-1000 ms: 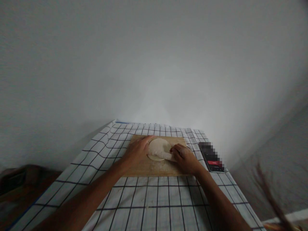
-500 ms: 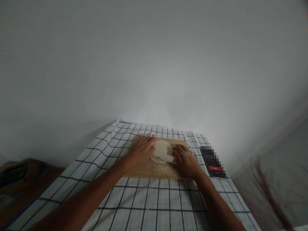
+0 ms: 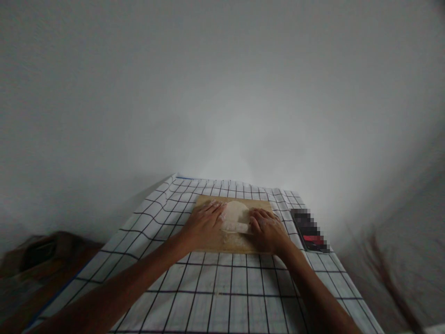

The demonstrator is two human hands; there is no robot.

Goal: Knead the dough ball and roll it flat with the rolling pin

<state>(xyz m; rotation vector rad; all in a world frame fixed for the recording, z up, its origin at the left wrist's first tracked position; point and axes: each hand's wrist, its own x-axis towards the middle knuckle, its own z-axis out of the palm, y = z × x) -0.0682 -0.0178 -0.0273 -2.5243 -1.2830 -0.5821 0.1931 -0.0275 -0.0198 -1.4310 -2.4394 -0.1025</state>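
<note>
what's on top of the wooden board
On the board: pale dough, a rolling pin across its near part and some flour. The left hand and right hand cover the pin's ends, so those can't be seen, nor the wood beneath the dough.

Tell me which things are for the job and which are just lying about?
For the job:
flat dough
pale rolling pin, across the dough
wooden board, underneath
left hand and right hand
checked cloth, under the board

Seemingly just lying about:
phone-like thing, partly blurred
boxy thing, far left
twiggy thing, far right
</note>
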